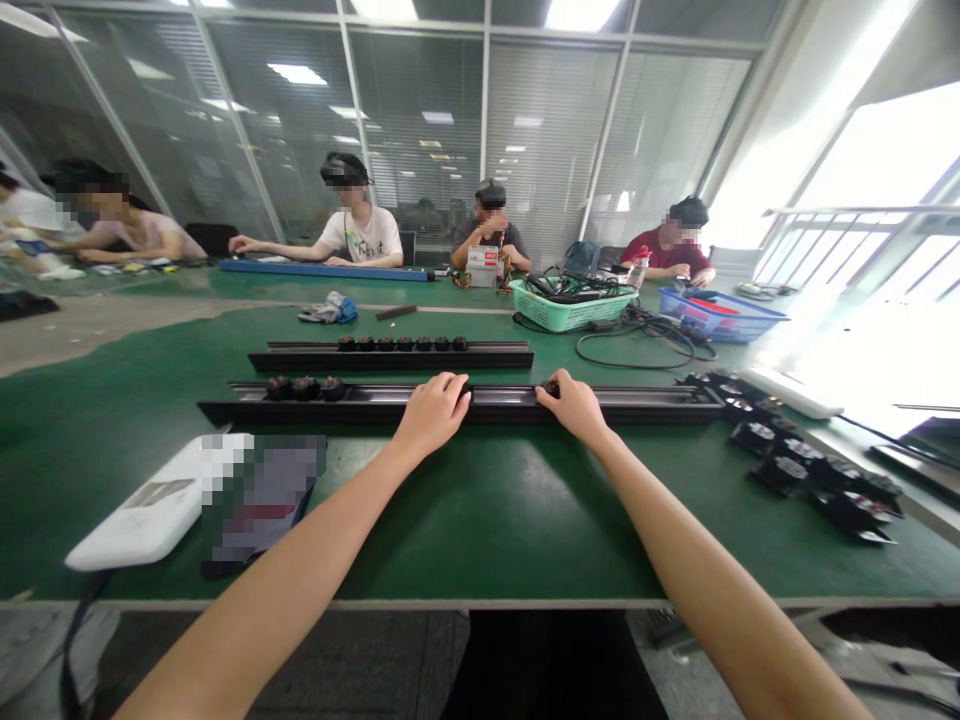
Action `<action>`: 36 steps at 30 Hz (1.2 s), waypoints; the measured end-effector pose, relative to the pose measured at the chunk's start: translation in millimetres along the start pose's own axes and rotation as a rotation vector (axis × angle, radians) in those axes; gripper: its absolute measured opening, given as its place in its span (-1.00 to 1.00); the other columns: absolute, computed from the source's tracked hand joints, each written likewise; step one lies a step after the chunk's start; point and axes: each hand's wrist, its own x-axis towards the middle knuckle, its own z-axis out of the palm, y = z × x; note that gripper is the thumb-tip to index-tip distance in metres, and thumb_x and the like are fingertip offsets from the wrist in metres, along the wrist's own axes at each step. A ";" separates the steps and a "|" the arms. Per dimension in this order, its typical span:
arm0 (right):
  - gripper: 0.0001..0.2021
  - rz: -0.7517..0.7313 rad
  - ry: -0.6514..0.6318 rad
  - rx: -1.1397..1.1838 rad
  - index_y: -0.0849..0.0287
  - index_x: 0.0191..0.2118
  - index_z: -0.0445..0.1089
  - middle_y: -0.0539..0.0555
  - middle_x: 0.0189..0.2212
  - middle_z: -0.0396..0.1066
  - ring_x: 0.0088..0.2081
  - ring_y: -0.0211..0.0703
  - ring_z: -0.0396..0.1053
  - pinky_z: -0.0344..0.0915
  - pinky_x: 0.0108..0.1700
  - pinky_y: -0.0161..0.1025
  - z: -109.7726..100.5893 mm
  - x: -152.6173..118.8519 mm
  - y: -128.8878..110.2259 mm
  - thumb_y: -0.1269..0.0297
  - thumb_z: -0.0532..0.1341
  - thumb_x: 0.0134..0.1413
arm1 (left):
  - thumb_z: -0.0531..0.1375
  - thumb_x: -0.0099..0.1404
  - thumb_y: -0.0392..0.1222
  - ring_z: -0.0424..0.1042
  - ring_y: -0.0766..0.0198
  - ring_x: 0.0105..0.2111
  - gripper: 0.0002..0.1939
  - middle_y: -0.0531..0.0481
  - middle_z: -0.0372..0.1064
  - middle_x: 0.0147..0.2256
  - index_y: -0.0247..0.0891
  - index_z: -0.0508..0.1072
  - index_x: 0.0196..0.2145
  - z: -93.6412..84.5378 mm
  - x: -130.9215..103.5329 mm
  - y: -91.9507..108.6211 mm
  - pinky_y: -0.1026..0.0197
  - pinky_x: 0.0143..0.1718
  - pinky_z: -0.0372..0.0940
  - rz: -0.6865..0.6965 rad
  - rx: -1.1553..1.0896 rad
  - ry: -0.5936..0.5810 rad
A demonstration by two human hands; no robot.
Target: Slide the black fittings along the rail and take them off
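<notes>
A long black rail (502, 398) with a shiny metal channel lies crosswise in front of me. My left hand (437, 412) is closed at the rail's middle, its fingers around a black round module (466, 390) that they mostly cover. Further right along the same channel, my right hand (573, 405) pinches another black round module (553, 388) between thumb and fingers. Several like modules (305, 388) sit near the rail's left end. Behind it runs a second black rail (390, 360), carrying a row of such modules (405, 344).
Several black modules (784, 465) lie in rows at the right. On the left are a white device (142, 520) with a cable and a dark phone (262, 510). Farther back stand a green basket (574, 312) of cables and a blue basket (750, 322). Several people sit across.
</notes>
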 end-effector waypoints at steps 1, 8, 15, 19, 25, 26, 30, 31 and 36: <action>-0.71 0.001 0.012 -0.003 0.16 0.01 0.37 0.21 -0.15 0.60 -0.06 0.10 0.53 0.23 -0.07 -0.17 -0.5 0.5 1.4 0.05 0.14 0.41 | -0.01 0.57 -0.12 0.46 -0.02 0.10 -0.60 -0.22 0.45 0.11 -0.30 0.41 0.21 -0.2 0.1 -0.2 -0.04 0.12 0.36 -0.002 -0.005 0.003; -0.73 0.015 0.023 -0.020 0.17 -0.01 0.38 0.21 -0.10 0.60 -0.06 0.10 0.52 0.17 0.02 -0.12 -7.2 -1.1 10.1 0.09 0.13 0.40 | -0.03 0.57 -0.10 0.44 0.00 0.12 -0.58 -0.22 0.42 0.13 -0.27 0.40 0.23 -1.5 0.3 -2.5 -0.03 0.15 0.37 0.022 -0.079 0.001; -0.72 0.004 0.016 0.001 0.18 -0.01 0.34 0.22 -0.07 0.59 -0.02 0.10 0.51 0.11 0.09 -0.08 -7.5 -2.9 10.7 0.08 0.10 0.44 | -0.04 0.57 -0.08 0.43 -0.01 0.13 -0.57 -0.23 0.42 0.13 -0.25 0.39 0.23 -0.3 0.4 -3.1 -0.05 0.18 0.37 0.023 -0.091 0.011; -0.70 0.013 0.007 -0.013 0.20 0.00 0.33 0.24 -0.09 0.58 0.01 0.13 0.49 0.07 0.13 -0.03 -6.5 -4.6 9.6 0.07 0.06 0.46 | -0.04 0.56 -0.09 0.43 -0.02 0.14 -0.58 -0.24 0.41 0.14 -0.26 0.39 0.23 0.9 0.8 -3.3 -0.07 0.21 0.35 0.024 -0.095 0.018; -0.66 0.005 0.051 -0.011 0.25 0.05 0.27 0.31 -0.09 0.55 0.02 0.21 0.44 0.02 0.14 0.02 -3.8 -9.9 8.3 0.06 0.02 0.45 | -0.03 0.56 -0.08 0.40 -0.04 0.17 -0.56 -0.28 0.39 0.15 -0.32 0.35 0.25 3.5 0.3 -4.1 -0.08 0.23 0.32 0.030 -0.104 0.012; -0.67 0.002 0.060 -0.007 0.25 0.07 0.26 0.32 -0.09 0.55 0.02 0.21 0.44 0.02 0.13 0.02 -3.6 -10.7 8.1 0.08 0.03 0.44 | -0.02 0.56 -0.07 0.39 -0.05 0.18 -0.55 -0.29 0.38 0.16 -0.32 0.34 0.26 4.0 0.2 -4.4 -0.09 0.24 0.32 0.035 -0.106 0.011; -0.70 -0.007 0.064 0.003 0.23 0.04 0.26 0.32 -0.09 0.54 0.02 0.22 0.42 0.02 0.13 0.03 -3.5 -12.7 7.4 0.12 0.03 0.41 | 0.01 0.55 -0.02 0.37 -0.05 0.20 -0.53 -0.27 0.35 0.17 -0.27 0.30 0.29 5.1 -0.3 -5.4 -0.10 0.26 0.31 0.064 -0.112 -0.003; -0.70 -0.008 0.064 0.004 0.23 0.03 0.26 0.32 -0.09 0.53 0.02 0.23 0.41 0.02 0.13 0.03 -3.4 -13.0 7.3 0.11 0.02 0.42 | 0.01 0.55 -0.01 0.37 -0.06 0.21 -0.51 -0.28 0.35 0.18 -0.27 0.30 0.30 5.1 -0.5 -5.6 -0.10 0.26 0.30 0.069 -0.113 -0.007; -0.71 -0.011 0.078 0.015 0.21 0.01 0.26 0.33 -0.07 0.53 0.02 0.23 0.40 0.03 0.12 0.03 -2.6 -13.9 7.2 0.11 0.01 0.41 | 0.02 0.54 0.03 0.33 -0.07 0.24 -0.46 -0.30 0.32 0.20 -0.29 0.26 0.33 5.1 -1.3 -5.9 -0.11 0.28 0.28 0.073 -0.126 -0.020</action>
